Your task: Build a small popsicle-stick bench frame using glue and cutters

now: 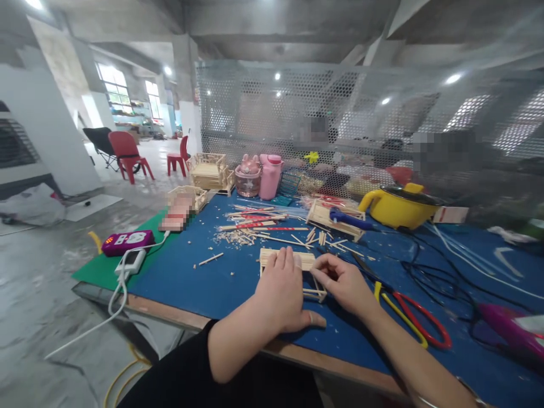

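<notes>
A small model piece made of pale wooden sticks (268,258) lies on the blue table mat in front of me. My left hand (278,292) rests flat across its slatted top, fingers stretched out and thumb spread to the right. At the model's right end, my right hand (342,280) has thumb and forefinger pinched together against the frame. Whatever sits between those fingertips is too small to make out. Scissors with red and yellow handles (419,320) lie just right of my right wrist, their blades partly behind the hand.
Loose sticks (255,218) and cut bits (236,238) litter the mat beyond my hands. A blue-handled glue gun (351,220) rests on another stick model (317,215). Black cables (425,272), a yellow pot (397,209) and a purple device (510,328) occupy the right; a phone (177,212) lies left.
</notes>
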A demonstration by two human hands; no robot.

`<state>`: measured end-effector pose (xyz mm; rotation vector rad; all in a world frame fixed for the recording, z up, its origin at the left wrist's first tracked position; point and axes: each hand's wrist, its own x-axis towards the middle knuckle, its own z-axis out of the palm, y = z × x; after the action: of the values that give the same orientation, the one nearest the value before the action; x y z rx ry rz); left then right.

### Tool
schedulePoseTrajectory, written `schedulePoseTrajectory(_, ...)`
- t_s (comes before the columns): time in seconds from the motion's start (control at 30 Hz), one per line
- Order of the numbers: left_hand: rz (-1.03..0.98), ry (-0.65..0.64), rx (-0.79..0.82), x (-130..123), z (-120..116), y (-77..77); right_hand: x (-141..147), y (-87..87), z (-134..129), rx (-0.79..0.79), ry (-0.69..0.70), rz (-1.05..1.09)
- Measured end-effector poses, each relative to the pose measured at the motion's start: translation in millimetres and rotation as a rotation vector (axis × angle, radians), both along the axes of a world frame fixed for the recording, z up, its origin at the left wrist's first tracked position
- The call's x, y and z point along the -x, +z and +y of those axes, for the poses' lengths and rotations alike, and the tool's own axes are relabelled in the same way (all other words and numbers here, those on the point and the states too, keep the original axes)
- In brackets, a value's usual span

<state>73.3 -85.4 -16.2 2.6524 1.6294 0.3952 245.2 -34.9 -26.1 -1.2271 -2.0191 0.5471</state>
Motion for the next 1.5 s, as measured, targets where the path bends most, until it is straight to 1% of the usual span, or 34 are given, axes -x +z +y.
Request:
schedulePoseTrajectory(0.13, -0.039, 0.003, 0.013, 0, 0, -0.2, 2, 1.2, -1, 0.007, -0.033, -0.007)
schedulePoseTrajectory(0.23, -0.05, 0.002, 0.014, 0, 0, -0.3, 4, 2.6, -3, -0.024, -0.062, -0.048)
schedulePoseTrajectory(0.37, -0.039, 0.023, 0.0, -1, -1, -0.5, 3, 2.0, -3, -0.085, -0.044, -0.105)
schedulePoseTrajectory(0.5, -0.014, 0.023, -0.013, -1, -2, -1.4, 3, 1.3, -3, -0.073, -0.042, -0.101)
schedulePoseTrajectory(0.57, 0.0, 0.022, -0.026, -2, -2, -2.4, 2, 1.7, -3, -0.045, -0.036, -0.068)
schedulePoseTrajectory(0.63, 0.006, 0.031, -0.044, -2, -1, -3.5, 0, 2.4, -3, -0.039, -0.059, 0.016)
schedulePoseTrajectory(0.7, 0.009, 0.037, -0.059, -3, -1, -4.4, -2, 3.1, -4, -0.068, -0.118, 0.125)
schedulePoseTrajectory(0.77, 0.012, 0.041, -0.066, -3, -1, -4.8, -3, 3.6, -4, -0.105, -0.156, 0.185)
schedulePoseTrajectory(0.83, 0.016, 0.042, -0.068, -3, -1, -4.5, -2, 4.1, -6, -0.113, -0.134, 0.142)
schedulePoseTrajectory(0.93, 0.021, 0.043, -0.064, -3, -2, -3.4, 2, 5.2, -8, -0.095, -0.053, -0.009)
schedulePoseTrajectory(1.0, 0.023, 0.044, -0.058, -3, -2, -3.1, 4, 6.2, -9, -0.099, -0.034, -0.064)
schedulePoseTrajectory(1.2, 0.018, 0.049, -0.061, -5, 0, -6.4, 9, 9.7, -10, -0.051, -0.081, -0.049)
schedulePoseTrajectory(1.3, 0.021, 0.056, -0.066, -7, 1, -4.3, 10, 11.4, -10, -0.038, -0.079, -0.054)
schedulePoseTrajectory(1.37, 0.015, 0.043, -0.068, -5, -4, -0.5, 10, 11.7, -11, -0.036, -0.082, -0.066)
schedulePoseTrajectory(1.43, -0.026, 0.046, -0.097, 2, -16, 2.5, 9, 11.2, -10, -0.019, -0.081, -0.069)
schedulePoseTrajectory(1.5, -0.114, 0.118, -0.156, 14, -31, 1.6, 8, 10.0, -9, -0.006, -0.078, -0.06)
